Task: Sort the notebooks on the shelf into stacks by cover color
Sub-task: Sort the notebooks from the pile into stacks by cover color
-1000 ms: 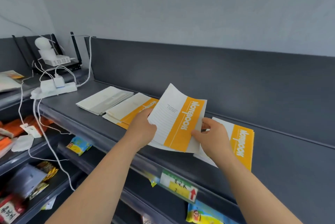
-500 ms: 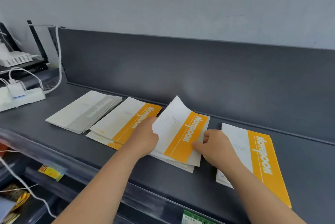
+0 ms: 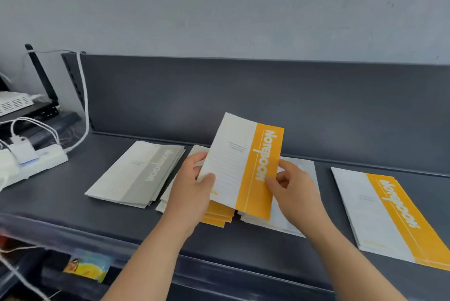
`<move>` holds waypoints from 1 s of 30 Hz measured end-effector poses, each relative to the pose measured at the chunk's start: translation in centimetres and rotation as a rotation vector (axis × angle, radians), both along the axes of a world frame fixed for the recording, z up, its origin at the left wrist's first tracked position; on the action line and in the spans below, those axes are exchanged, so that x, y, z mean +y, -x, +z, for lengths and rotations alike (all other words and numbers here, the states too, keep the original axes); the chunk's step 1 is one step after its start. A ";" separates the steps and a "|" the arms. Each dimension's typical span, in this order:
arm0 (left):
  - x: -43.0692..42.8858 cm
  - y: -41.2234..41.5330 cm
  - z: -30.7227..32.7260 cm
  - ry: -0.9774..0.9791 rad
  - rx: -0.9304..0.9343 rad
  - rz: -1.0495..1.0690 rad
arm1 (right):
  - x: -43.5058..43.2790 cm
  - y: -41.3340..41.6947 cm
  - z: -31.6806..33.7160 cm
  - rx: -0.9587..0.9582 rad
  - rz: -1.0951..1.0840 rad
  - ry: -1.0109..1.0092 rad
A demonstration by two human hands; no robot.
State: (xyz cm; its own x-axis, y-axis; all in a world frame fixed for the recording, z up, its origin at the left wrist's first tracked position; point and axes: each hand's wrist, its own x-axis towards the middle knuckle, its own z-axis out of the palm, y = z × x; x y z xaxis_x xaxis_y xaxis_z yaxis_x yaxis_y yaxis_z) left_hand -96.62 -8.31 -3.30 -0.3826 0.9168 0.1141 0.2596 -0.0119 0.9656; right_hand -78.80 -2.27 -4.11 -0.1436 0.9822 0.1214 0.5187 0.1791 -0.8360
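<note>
An orange-banded white notebook [image 3: 239, 169] is lifted and tilted above the dark shelf [image 3: 73, 208]. My left hand [image 3: 194, 193] grips its left edge, thumb on the cover. My right hand [image 3: 289, 191] pinches its lower right edge. Under my left hand lies a stack of orange notebooks [image 3: 218, 213], mostly hidden. Beneath my right hand sits a pale pile [image 3: 275, 221] whose cover colour I cannot make out. A grey-banded stack [image 3: 141, 174] lies to the left. Another orange-banded stack [image 3: 387, 215] lies at the right.
A white power strip [image 3: 36, 161] with plugs and cables sits at the shelf's left end, beside a router [image 3: 14, 103]. The shelf's raised back panel [image 3: 243, 96] runs behind the stacks. A snack packet [image 3: 85, 267] shows on the lower shelf.
The held orange notebook has risen off the middle pile and stands more upright. Both hands rose with it, and the view shifted slightly.
</note>
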 end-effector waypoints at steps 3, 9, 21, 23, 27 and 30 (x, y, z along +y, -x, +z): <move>-0.4 2.6 -0.5 -0.005 0.205 0.058 | -0.3 3.2 -0.6 0.032 -0.020 -0.019; 0.6 6.2 -2.6 0.077 0.570 0.146 | 0.5 7.2 -2.0 -0.162 -0.055 -0.063; 0.2 6.7 -3.3 0.251 0.765 0.146 | 1.0 8.1 -3.2 -0.474 -0.072 -0.125; 0.1 6.7 -3.2 0.197 0.793 0.151 | 0.8 7.8 -2.6 -0.428 -0.073 -0.142; 0.1 5.9 -2.2 0.055 0.778 0.103 | -0.6 6.2 -0.9 -0.424 -0.095 -0.215; 0.0 4.4 -1.7 -0.043 0.769 0.041 | -1.7 4.4 -0.2 -0.453 -0.128 -0.237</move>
